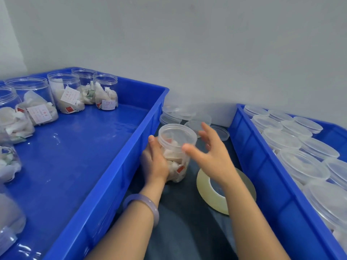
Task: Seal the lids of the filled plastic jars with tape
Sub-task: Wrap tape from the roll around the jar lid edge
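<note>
- Jar [176, 147]: clear plastic, no lid on, mouth tilted slightly toward the camera; filled with white sachets bearing red tags.
- Jar position: in the gap between the two blue bins, over the dark counter [187, 231]; contact of base with counter cannot be told.
- Left hand [155, 162]: wrapped round the left side of the jar, fingers curled onto its wall, thumb up near the threaded rim.
- Right hand [212, 154]: just beside the jar on its right, holding nothing; fingers [206, 128] wide and straight, thumb extended in front of the jar's wall.
- Bracelet [142, 203]: pale lilac, on the left wrist.
- Tape [203, 190]: large clear roll, flat on the counter, under the right forearm, near the jar's base.
- Loose lids [177, 114]: clear, piled on the counter behind the jar, against the wall.
- Left bin [131, 156]: several filled open jars [65, 92] upright along its far and left sides.
- Right bin [262, 175]: packed with lidded jars [302, 166], lids upward, touching one another.
</note>
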Demonstrator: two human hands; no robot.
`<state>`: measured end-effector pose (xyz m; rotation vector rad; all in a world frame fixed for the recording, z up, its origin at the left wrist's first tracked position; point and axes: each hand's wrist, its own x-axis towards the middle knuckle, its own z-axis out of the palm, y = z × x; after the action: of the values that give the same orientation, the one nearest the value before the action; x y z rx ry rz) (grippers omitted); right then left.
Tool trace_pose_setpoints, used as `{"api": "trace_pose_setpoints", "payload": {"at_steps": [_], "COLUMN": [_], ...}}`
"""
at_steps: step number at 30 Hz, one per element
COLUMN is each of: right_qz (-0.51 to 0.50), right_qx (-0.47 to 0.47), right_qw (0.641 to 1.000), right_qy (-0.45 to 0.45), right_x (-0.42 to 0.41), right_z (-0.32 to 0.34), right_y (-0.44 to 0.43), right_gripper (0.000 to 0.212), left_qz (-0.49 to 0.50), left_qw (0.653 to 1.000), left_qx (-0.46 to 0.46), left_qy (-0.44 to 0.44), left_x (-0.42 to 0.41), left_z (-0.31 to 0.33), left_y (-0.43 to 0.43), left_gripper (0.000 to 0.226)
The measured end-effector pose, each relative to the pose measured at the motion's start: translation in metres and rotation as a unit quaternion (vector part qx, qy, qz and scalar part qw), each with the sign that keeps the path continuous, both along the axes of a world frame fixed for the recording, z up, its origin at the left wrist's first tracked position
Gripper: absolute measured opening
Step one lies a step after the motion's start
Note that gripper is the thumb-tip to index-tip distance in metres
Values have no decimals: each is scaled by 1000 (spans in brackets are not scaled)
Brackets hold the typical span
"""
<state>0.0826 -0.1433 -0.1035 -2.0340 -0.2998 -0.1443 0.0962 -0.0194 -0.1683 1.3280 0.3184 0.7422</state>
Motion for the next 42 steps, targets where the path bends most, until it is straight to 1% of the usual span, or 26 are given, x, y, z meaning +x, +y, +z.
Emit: {"api": "trace_pose_setpoints", "payload": {"at_steps": [1,2,3,4,6,7,8,9,10,11,12,14,16,17,18,19,20,21,22,25,27,28,30,34,38,42], "right_qz": [-31,-67,-96,-101,-56,-28,-9,2,7,14,21,28,28,21,9,-8,-24,-36,-41,-39,-47,-49,-46,-33,-34,-35], "right_qx": [-6,-44,-116,-200,-340,-386,-417,-428,-422,-409,-396,-380,-368,-352,-328,-299,-266,-232,-201,-159,-136,-125,-120,-144,-137,-145], "right_qw": [999,997,988,973,928,909,895,892,897,904,909,915,922,930,940,952,963,972,979,986,989,990,991,988,987,985], "right_qy": [9,15,31,64,141,156,158,146,134,125,129,134,118,105,89,68,41,18,-1,-26,-39,-42,-40,-53,-71,-84], "right_x": [0,-3,-5,-8,-20,-27,-33,-36,-38,-39,-40,-40,-41,-42,-44,-45,-44,-44,-45,-50,-51,-50,-49,-48,-47,-46], "right_z": [1,1,0,-5,-22,-32,-38,-43,-44,-43,-40,-39,-41,-41,-40,-39,-39,-37,-36,-33,-34,-35,-39,-44,-49,-51], "right_y": [-9,-19,-28,-36,-44,-46,-47,-49,-51,-53,-55,-59,-60,-59,-58,-57,-57,-56,-56,-50,-47,-46,-45,-43,-43,-42], "right_gripper": [67,46,36,39,44,42,50,64,70,67,61,46,35,34,38,45,50,53,53,45,39,41,49,53,52,52], "left_qz": [-8,-25,-44,-63,-81,-71,-43,-1,37,56,41,-57,-167,-208,-235,-253,-265,-271,-275,-283,-266,-249,-223,-217,-224,-202], "left_qw": [1000,999,999,997,993,991,990,990,989,987,985,973,945,930,918,913,915,920,925,938,948,956,967,967,965,962], "left_qx": [-8,-10,-4,7,44,69,91,109,125,144,166,221,271,284,294,287,268,245,222,176,159,145,121,122,117,177], "left_qy": [12,20,29,46,80,90,94,90,75,51,30,34,81,108,129,141,147,144,139,94,67,56,39,48,68,53], "left_x": [2,3,3,2,-4,-7,-12,-18,-27,-36,-45,-58,-67,-68,-68,-66,-66,-66,-66,-67,-68,-68,-66,-65,-63,-63], "left_z": [1,1,0,0,0,-1,-1,0,1,4,4,5,2,1,0,-2,-2,0,2,4,7,9,10,9,6,3], "left_y": [1,0,0,0,-2,-2,-3,-2,-2,-3,-5,-12,-21,-24,-26,-27,-27,-27,-27,-29,-28,-27,-22,-21,-21,-21], "left_gripper": [51,49,48,49,51,46,35,22,13,15,19,20,13,12,27,43,55,60,61,44,44,46,41,27,17,23]}}
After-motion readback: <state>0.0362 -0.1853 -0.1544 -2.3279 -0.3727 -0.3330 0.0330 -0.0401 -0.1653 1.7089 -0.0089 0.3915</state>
